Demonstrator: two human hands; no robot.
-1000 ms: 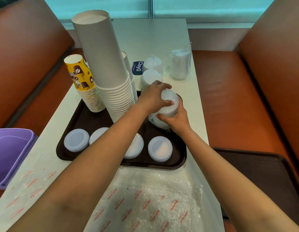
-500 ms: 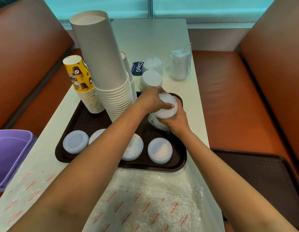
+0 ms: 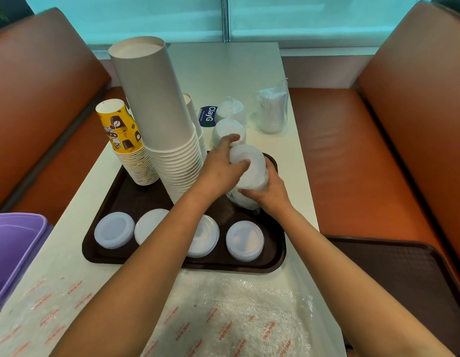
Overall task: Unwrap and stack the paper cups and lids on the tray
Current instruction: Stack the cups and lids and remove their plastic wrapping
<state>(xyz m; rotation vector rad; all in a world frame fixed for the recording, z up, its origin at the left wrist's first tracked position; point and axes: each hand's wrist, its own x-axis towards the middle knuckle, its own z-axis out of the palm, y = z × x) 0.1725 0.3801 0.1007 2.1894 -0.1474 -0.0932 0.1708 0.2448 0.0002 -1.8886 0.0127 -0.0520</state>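
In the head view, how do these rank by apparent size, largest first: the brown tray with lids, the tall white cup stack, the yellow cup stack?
1. Brown tray
2. Tall white cup stack; it stands nearer the camera's height, so this is unsure
3. Yellow cup stack

Soft, even daylight from the window (image 3: 223, 19) behind the table (image 3: 231, 70). Shadows stay faint. Wide-angle distortion bends the edges.
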